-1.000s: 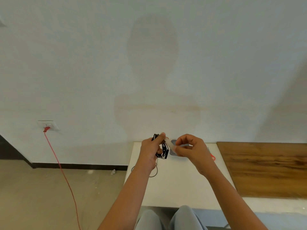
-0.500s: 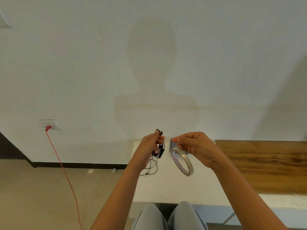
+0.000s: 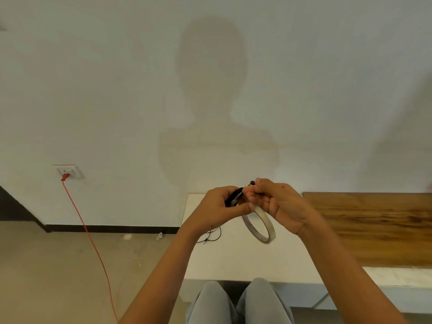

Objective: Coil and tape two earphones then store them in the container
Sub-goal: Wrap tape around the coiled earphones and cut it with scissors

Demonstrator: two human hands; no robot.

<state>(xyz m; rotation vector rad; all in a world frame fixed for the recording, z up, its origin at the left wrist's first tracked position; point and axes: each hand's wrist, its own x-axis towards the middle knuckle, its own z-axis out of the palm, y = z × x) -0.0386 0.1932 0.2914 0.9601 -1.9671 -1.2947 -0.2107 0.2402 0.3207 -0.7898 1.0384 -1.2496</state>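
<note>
Head view: A seated person's two hands meet above the far end of a white bench [image 3: 233, 260], at 12 o'clock from the grey-trousered knees [image 3: 236, 300]. The left hand [image 3: 217, 208] has its grip curled tight around a coiled black earphone cable [image 3: 234, 197], thumb laid across the front. The right hand [image 3: 281, 204], at 3 o'clock of the left and touching it, pinches the top of the same bundle with its fingertips [image 3: 256, 186]. A ring-shaped roll of clear tape [image 3: 260, 224] hangs tilted from the right hand's curled lower fingers, at 5 o'clock of the coil. How those fingers hold the roll's upper rim is hidden behind the left thumb, and most of the coil is covered by both hands. A loose thin black cable [image 3: 211, 237] lies on the bench at 6 o'clock of the left wrist, its near part hidden by the forearm. A brown wooden board [image 3: 374, 228] lies at 3 o'clock, cut off by the frame. A red cord [image 3: 88, 232] drops from a white wall socket [image 3: 67, 171] at 9 o'clock.
</note>
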